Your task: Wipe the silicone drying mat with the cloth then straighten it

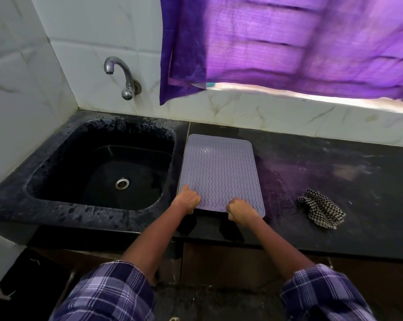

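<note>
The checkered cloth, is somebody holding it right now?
No, the checkered cloth lies by itself on the black counter, while the left hand and the right hand both grip the mat's near edge.

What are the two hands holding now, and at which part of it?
Both hands grip the silicone drying mat at its near edge: left hand by the near-left corner, right hand toward the near-right.
</note>
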A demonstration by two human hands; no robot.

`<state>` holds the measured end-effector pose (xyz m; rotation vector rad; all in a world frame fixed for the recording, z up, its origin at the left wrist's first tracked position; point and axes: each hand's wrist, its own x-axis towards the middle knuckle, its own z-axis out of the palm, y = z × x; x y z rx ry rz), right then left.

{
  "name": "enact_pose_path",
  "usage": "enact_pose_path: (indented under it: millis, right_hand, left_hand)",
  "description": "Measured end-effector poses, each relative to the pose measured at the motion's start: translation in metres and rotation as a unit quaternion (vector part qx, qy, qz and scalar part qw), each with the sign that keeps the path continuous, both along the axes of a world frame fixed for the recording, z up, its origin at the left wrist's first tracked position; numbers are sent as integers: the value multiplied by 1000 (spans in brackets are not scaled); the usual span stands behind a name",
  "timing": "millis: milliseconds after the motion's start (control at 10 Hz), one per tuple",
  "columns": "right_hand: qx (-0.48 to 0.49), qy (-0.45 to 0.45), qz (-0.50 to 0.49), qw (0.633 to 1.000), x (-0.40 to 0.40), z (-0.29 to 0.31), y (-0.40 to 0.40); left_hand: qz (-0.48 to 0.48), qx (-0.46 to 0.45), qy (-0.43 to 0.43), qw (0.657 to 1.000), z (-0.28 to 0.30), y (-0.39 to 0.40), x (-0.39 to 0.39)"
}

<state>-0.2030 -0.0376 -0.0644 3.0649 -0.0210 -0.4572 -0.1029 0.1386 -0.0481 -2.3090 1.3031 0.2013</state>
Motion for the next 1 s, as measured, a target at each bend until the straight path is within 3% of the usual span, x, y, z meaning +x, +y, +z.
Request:
enact_pose_path:
  millis: [700, 800, 900, 1000]
  right_hand:
    - [-1, 39, 37, 999, 1, 12, -1]
    - [4, 1, 5, 1000, 5, 19, -2]
    - [31, -150, -39, 987, 12, 30, -1]
    - [57, -236, -86, 966, 26, 39, -1]
  left_hand:
    - [40, 2, -9, 999, 1, -3, -7]
    - [63, -2, -9, 998, 9, -6, -2]
    - [92, -74, -15, 993, 21, -12, 5]
    - [134, -186, -26, 973, 37, -24, 10]
